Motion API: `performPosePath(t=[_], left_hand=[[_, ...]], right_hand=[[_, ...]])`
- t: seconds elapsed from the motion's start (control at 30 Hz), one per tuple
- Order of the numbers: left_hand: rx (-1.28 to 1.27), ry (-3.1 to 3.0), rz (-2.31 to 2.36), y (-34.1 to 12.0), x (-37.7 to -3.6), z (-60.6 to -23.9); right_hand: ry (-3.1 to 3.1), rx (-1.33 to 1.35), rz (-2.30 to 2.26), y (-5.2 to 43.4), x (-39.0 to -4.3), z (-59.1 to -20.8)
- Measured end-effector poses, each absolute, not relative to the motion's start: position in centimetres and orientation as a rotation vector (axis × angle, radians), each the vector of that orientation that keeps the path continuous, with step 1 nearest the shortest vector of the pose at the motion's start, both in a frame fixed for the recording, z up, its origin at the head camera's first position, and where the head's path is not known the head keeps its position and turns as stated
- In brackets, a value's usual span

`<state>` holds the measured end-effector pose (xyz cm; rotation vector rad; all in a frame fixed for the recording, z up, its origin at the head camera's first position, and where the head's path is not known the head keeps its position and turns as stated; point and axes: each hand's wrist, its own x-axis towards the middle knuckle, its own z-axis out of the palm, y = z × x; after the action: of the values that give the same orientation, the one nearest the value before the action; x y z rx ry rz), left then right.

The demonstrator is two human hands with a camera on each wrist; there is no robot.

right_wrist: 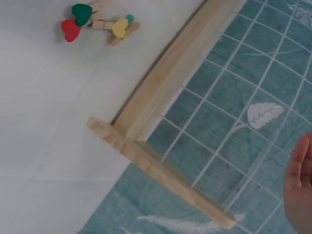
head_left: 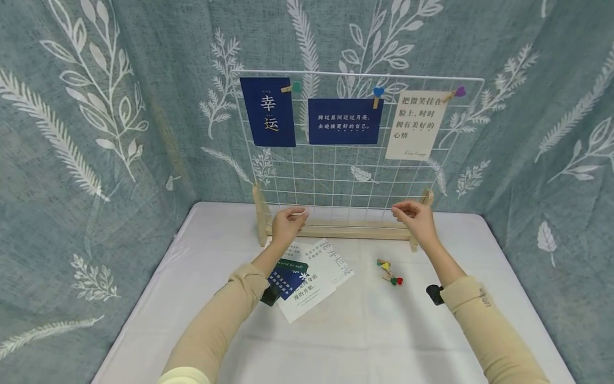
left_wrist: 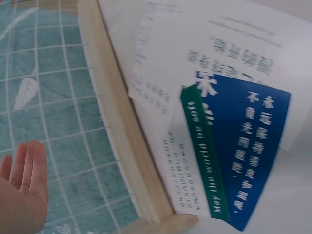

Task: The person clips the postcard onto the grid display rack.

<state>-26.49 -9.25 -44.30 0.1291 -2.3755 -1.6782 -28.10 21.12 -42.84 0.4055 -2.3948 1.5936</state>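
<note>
A white wire grid (head_left: 333,184) stands upright in a wooden base (head_left: 355,232). Clipped to it are a dark blue card (head_left: 278,136) at left, a wide blue card (head_left: 342,137) in the middle and a cream card (head_left: 410,146) at right. My left hand (head_left: 289,224) hovers before the lower left of the grid, its fingers relaxed and holding nothing. In front of the lower right is my right hand (head_left: 418,220), also holding nothing, fingers loosely bent. Below the left hand lies a pile of cards, with a blue card (left_wrist: 248,141) and a green card (left_wrist: 204,151) over white ones (left_wrist: 234,44).
Several small wooden clothespins with hearts lie on the white tabletop right of the cards, among them a red heart (right_wrist: 71,30), a green heart (right_wrist: 82,13) and a yellow heart (right_wrist: 120,28). A leaf-patterned teal curtain (head_left: 158,106) surrounds the table (head_left: 307,346).
</note>
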Motion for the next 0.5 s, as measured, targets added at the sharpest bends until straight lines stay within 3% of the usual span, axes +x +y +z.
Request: performPosePath(t=[0.33, 0.5], left_hand=[[0.106, -2.411, -1.525, -10.7, -25.5, -45.9], [0.161, -2.400, -1.491, -11.5, -25.2, -47.4]], right_hand=[[-2.469, 0.349, 1.582, 20.6, -27.0, -44.1], [-2.503, 0.360, 1.525, 21.0, -27.6, -46.5]])
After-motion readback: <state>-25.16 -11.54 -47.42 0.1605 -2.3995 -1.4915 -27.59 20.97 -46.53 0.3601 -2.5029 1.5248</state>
